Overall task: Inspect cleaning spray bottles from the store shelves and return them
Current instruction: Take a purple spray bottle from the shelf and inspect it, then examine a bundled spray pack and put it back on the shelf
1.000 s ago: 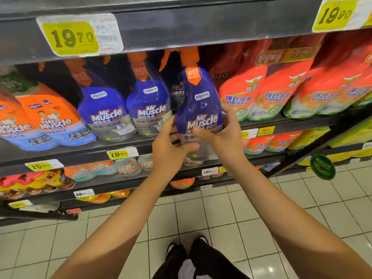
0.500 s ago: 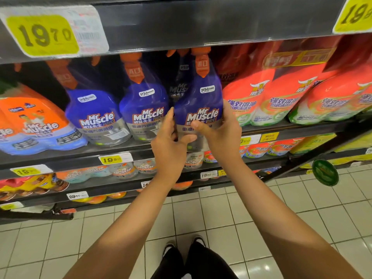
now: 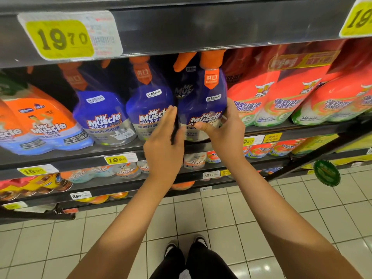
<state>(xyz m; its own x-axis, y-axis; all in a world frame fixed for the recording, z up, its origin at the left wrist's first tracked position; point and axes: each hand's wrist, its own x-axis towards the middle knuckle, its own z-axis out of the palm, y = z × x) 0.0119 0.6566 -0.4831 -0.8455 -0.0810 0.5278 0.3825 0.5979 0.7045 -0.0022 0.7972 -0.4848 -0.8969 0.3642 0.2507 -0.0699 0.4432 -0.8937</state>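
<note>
On the shelf (image 3: 302, 127), at its front edge, the spray bottle (image 3: 201, 105) stands upright, right hand (image 3: 227, 133) clamped round its base, left hand (image 3: 163, 146) flat-fingered alongside; return step judged nearly done; next: let go, withdraw.

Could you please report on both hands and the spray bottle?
Right hand grips blue spray bottle, upright at shelf front. Left hand open beside it. Neighbouring bottle tight alongside.

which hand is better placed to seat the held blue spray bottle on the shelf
Right. The right hand grips the blue spray bottle, thumb across its label; the left hand lies open beside it.
</note>
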